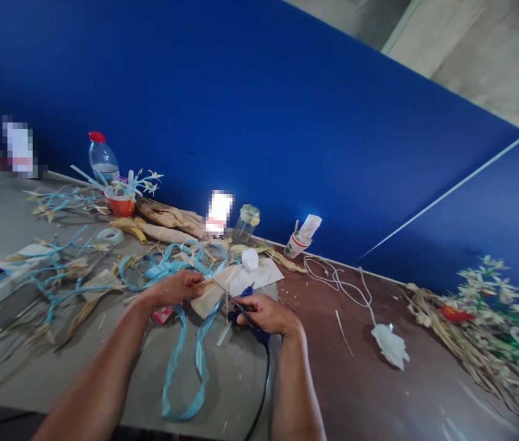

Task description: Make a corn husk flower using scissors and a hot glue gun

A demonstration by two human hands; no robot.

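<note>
My left hand (180, 286) pinches the edge of a pale dried husk piece (207, 301). In my right hand (266, 313) is a pair of scissors (228, 295), its thin blades lying across the husk. Below and behind that hand, partly hidden, lies a blue glue gun (260, 334) with a black cable (264, 383). A light blue ribbon (181, 361) loops down on the table under the husk. Just beyond my hands, a small white roll (250, 260) rests on a white sheet (266, 277).
Blue-wrapped stems with husk flowers (52, 288) spread at left. Along the blue partition (241, 110) stand a red pot (122, 205), a plastic bottle (103, 159), a glass jar (245, 225) and a cup (297, 244). White cord (346, 288) and dried husks (466, 331) lie at right.
</note>
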